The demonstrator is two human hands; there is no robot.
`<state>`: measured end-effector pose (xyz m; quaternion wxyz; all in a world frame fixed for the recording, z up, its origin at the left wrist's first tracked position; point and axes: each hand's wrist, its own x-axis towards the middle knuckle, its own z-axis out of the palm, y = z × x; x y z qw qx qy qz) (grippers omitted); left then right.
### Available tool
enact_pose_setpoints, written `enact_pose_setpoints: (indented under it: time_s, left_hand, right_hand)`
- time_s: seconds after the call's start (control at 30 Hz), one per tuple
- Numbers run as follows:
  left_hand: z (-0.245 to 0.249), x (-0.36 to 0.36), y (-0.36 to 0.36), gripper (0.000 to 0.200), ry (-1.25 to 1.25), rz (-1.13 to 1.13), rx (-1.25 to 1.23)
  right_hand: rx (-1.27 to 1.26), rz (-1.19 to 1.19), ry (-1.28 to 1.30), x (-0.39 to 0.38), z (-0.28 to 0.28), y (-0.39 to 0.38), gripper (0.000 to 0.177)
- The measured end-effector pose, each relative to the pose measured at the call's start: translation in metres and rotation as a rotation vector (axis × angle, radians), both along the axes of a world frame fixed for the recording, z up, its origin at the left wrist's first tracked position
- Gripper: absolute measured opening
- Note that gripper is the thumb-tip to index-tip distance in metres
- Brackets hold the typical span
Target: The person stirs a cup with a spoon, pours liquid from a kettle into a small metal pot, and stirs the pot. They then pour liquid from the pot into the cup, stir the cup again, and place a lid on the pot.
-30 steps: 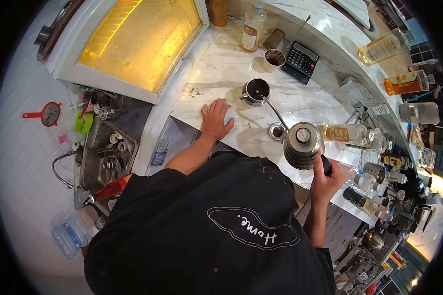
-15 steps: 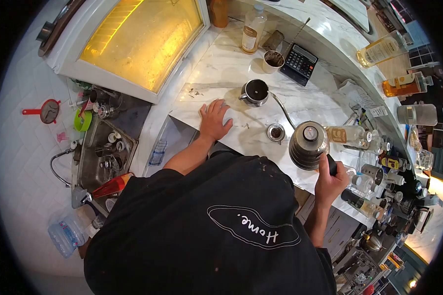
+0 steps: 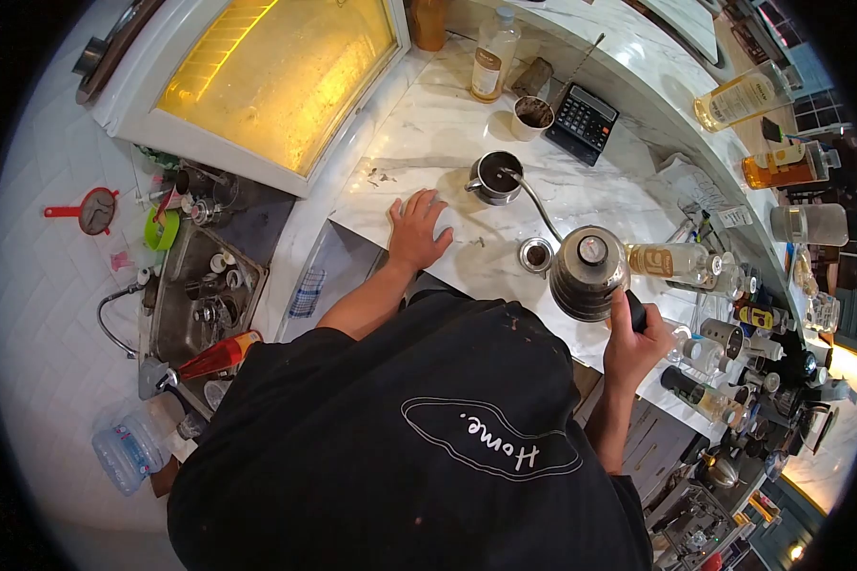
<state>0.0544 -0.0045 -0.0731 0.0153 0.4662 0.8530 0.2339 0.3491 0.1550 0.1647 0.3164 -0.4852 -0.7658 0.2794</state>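
My right hand (image 3: 635, 341) is closed round the black handle of a steel gooseneck kettle (image 3: 588, 274). The kettle's thin spout reaches over the mouth of a metal cup (image 3: 496, 179) with dark contents; whether water is flowing I cannot make out. Between kettle and counter edge stands a small round metal dish (image 3: 536, 255) with dark brown stuff in it. My left hand (image 3: 416, 231) lies flat on the marble counter (image 3: 371, 205), fingers spread, holding nothing, to the left of the cup.
Behind the cup are a paper cup (image 3: 532, 118), a calculator (image 3: 582, 124) and a syrup bottle (image 3: 494, 57). Several bottles crowd the right side, one labelled bottle (image 3: 671, 261) close beside the kettle. A lit display case (image 3: 281, 86) and a sink (image 3: 176, 309) stand to the left.
The kettle in my right hand has moved a little left and away from me, so its spout tip now sits over the cup's opening instead of at its rim. My left hand stays put.
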Motion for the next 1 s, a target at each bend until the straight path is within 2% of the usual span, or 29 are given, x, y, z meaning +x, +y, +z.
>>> enact_pose_setpoints:
  time_s: [0.17,0.37,0.47,0.57,0.77,1.0]
  left_hand:
    - [0.0,0.0,0.0,0.051,0.009,-0.001,0.005]
    - [-0.002,-0.001,0.0,0.051,0.019,-0.001,0.016]
    - [-0.002,-0.001,0.0,0.051,0.006,-0.002,0.012]
    - [0.0,-0.001,0.001,0.051,0.01,0.0,0.007]
    - [-0.002,-0.001,0.0,0.051,0.014,-0.006,0.032]
    - [-0.004,-0.001,0.0,0.052,0.008,-0.006,0.029]
  right_hand:
    - [-0.073,-0.08,0.033,-0.001,0.003,0.001,0.033]
    - [-0.001,-0.039,-0.023,0.007,0.004,0.001,0.026]
    - [0.101,0.046,0.023,0.007,-0.003,0.004,0.036]
    - [-0.004,0.018,-0.019,0.003,0.004,-0.001,0.026]
    - [0.044,-0.013,-0.024,-0.003,0.002,-0.002,0.032]
    - [-0.01,-0.048,-0.01,0.003,0.007,-0.004,0.027]
